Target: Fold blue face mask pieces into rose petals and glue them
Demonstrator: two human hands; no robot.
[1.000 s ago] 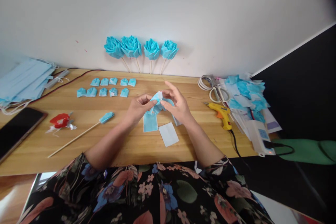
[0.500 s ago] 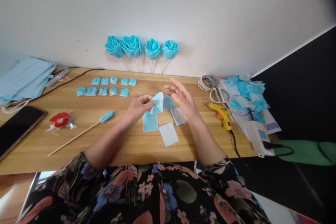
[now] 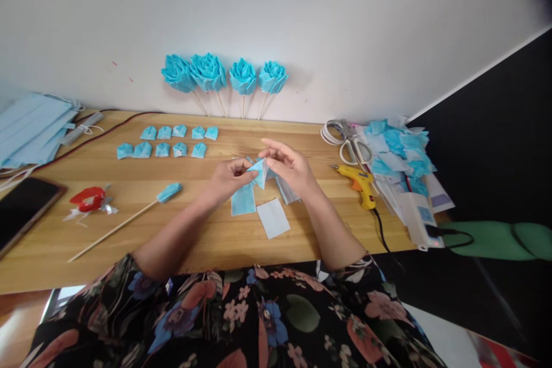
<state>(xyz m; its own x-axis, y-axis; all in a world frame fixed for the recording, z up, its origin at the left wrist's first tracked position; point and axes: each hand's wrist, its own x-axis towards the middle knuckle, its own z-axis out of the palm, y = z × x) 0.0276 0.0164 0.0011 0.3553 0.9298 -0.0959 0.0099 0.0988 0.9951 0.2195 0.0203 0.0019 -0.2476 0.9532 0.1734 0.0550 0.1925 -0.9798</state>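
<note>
Over the middle of the table, my left hand [image 3: 225, 183] pinches a folded piece of blue-and-white mask fabric [image 3: 260, 175] between thumb and fingers. My right hand [image 3: 295, 171] has its thumb and a fingertip closed on the upper right edge of this same piece, its other fingers loosely curved. Just below lie a blue fabric square [image 3: 244, 201] and a white fabric square [image 3: 273, 218]. Another pale square [image 3: 288, 191] is partly covered by my right hand. To the left rests a wooden stick [image 3: 116, 230] with a small rolled blue bud [image 3: 169, 192] at its tip.
Folded blue petals [image 3: 163, 150] sit in two rows. Several blue fabric roses [image 3: 242, 76] lean on the wall. Face masks [image 3: 34, 126], a phone [image 3: 28, 210] and red tape [image 3: 89, 199] lie left; scissors [image 3: 356, 149], a yellow glue gun [image 3: 356, 181], fabric scraps [image 3: 399, 146] and a power strip [image 3: 418, 218] right.
My right hand has come down and left from beside the fabric piece and now grips its edge. The piece has changed shape between my hands. The whole view has shifted slightly.
</note>
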